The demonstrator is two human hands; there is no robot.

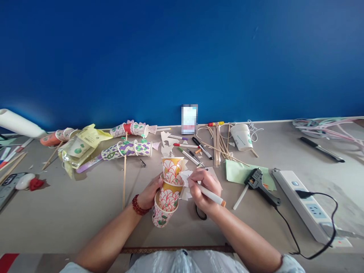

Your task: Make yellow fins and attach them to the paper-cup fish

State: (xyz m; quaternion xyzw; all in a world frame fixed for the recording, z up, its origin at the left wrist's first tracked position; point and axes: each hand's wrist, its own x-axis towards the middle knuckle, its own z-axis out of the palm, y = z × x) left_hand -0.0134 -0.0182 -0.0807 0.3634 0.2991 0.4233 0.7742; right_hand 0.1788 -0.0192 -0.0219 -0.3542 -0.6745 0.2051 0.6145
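Joined end to end, several paper cups (pixel 170 193) form a tilted chain patterned with red scales and patches of yellow. My left hand (pixel 150 192), with a beaded bracelet at the wrist, is closed around the left side of this chain. White paper pieces (pixel 186 180) stick out from its right side. In my right hand (pixel 205 189) is a white marker (pixel 212 195) with an orange end pointing back toward me. Its tip is hidden by my fingers, beside the cups, so I cannot tell whether it touches them.
Finished-looking cup fish (pixel 127 149) on sticks and a yellow bag (pixel 85 146) lie left. Pens (pixel 189 151), wooden sticks (pixel 217 146) and stacked white cups (pixel 241 136) are behind. A glue gun (pixel 260 185) on green paper and a corded power strip (pixel 304 204) lie right. A phone (pixel 189 119) leans on the blue wall.
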